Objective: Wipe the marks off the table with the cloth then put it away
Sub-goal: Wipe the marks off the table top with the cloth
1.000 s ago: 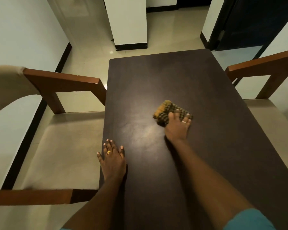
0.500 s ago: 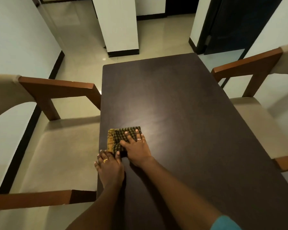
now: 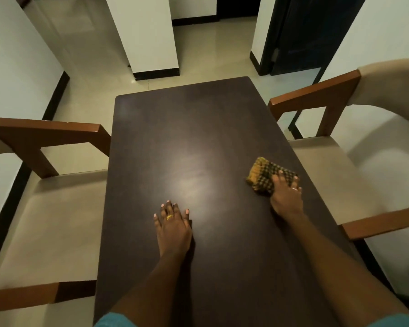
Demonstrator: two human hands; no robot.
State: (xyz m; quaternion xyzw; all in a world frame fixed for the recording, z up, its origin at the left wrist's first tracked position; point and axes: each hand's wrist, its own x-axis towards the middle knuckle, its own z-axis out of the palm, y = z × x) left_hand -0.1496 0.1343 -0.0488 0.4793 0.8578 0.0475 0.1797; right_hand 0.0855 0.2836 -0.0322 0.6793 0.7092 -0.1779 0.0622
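- Two hands are on the dark table (image 3: 198, 128): the right hand (image 3: 285, 197), at right of centre in the frame, lies flat with fingers pressed onto the cloth (image 3: 266, 175); the left hand (image 3: 172, 226), at lower centre, is spread palm-down on bare wood, holding nothing.
- Folded into a thick checked pad, the cloth sits close to the table's right edge, beside the right chair (image 3: 340, 166).
- It looks soft, light and limp, likely to slide easily on the smooth top.
- For lifting, pinching the whole folded stack at its near edge should keep it from unfolding.
- No marks are discernible in the glare.
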